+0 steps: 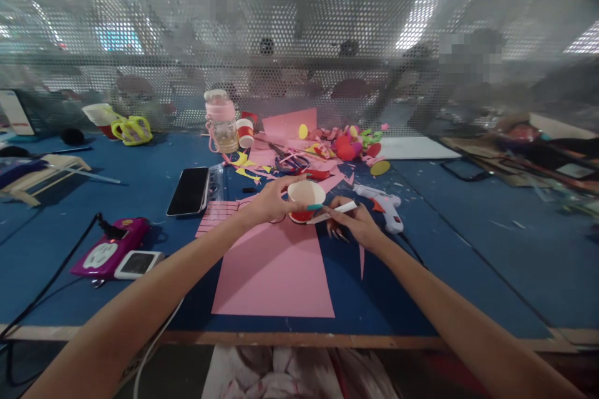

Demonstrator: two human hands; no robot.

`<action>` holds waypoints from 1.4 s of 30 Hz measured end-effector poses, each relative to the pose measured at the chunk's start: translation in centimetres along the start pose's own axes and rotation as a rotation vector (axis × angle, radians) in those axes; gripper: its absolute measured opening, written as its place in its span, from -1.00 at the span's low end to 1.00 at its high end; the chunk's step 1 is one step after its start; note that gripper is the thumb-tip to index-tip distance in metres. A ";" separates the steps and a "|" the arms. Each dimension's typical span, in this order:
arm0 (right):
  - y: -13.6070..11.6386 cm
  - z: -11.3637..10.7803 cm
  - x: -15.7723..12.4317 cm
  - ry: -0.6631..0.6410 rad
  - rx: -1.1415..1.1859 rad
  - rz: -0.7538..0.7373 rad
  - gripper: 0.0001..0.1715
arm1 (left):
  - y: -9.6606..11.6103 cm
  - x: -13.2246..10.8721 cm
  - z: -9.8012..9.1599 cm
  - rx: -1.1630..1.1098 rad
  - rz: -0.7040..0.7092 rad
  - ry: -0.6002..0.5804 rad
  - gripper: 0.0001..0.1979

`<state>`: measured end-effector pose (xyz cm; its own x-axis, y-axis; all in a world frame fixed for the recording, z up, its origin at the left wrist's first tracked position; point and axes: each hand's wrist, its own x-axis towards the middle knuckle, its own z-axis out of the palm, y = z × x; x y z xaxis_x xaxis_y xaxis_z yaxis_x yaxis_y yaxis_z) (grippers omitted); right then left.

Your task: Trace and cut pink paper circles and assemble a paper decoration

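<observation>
My left hand is closed around a paper cup, white inside with a red outside. The cup is tilted so its open mouth faces up toward me. In my right hand is a slim white marker-like stick, pinched with its far end against or close to the cup's side; I cannot tell if it touches. Something teal shows at the left thumb, perhaps a nail. Beneath the cup lies a sheet of pink paper. A white glue gun with an orange trigger rests right of my right hand.
A phone, a purple power strip and a black cable lie left. Behind the cup are a water bottle, another paper cup, scissors and colourful paper scraps. A perforated metal screen stands along the back.
</observation>
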<state>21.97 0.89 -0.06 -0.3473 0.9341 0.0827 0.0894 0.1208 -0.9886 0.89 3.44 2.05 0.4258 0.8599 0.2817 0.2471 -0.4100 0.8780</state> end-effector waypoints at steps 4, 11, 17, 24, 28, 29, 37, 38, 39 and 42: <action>-0.4 0.0 0.1 0.040 0.043 0.023 -0.63 | -0.1 0.0 0.0 0.012 0.003 -0.001 -0.31; 0.5 -0.5 1.0 0.093 0.103 0.070 -0.65 | -0.1 0.0 0.1 -0.028 -0.001 0.001 -0.32; 1.0 -0.9 2.4 0.101 0.134 0.092 -0.65 | -0.1 -0.1 0.2 -0.039 0.000 0.013 -0.31; 0.6 -0.8 3.5 0.112 0.096 0.110 -0.68 | 0.2 -0.2 0.1 -0.027 -0.005 0.012 -0.31; 0.6 -0.8 4.0 0.128 0.079 0.113 -0.69 | 0.2 -0.2 0.1 -0.014 -0.011 0.014 -0.32; 0.6 -0.9 4.2 0.134 0.072 0.115 -0.68 | 0.2 -0.2 0.1 -0.014 -0.010 0.013 -0.32; 0.7 -1.2 5.5 0.133 0.015 0.125 -0.74 | -0.1 -0.1 0.2 -0.028 0.000 0.011 -0.29; 0.7 -1.2 5.6 0.125 0.007 0.127 -0.74 | -0.1 -0.1 0.2 -0.022 0.000 0.008 -0.29; 0.8 -1.3 5.8 0.117 -0.001 0.130 -0.75 | -0.1 -0.1 0.2 -0.016 -0.001 0.007 -0.29; 1.0 -1.4 6.5 0.090 -0.019 0.136 -0.77 | -0.1 -0.1 0.2 0.009 0.008 0.012 -0.32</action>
<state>21.07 7.56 -0.29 -0.2462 0.9684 -0.0396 0.1475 -0.0030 -0.9891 0.97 3.36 1.83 0.4170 0.8603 0.2932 0.2519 -0.4194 0.8722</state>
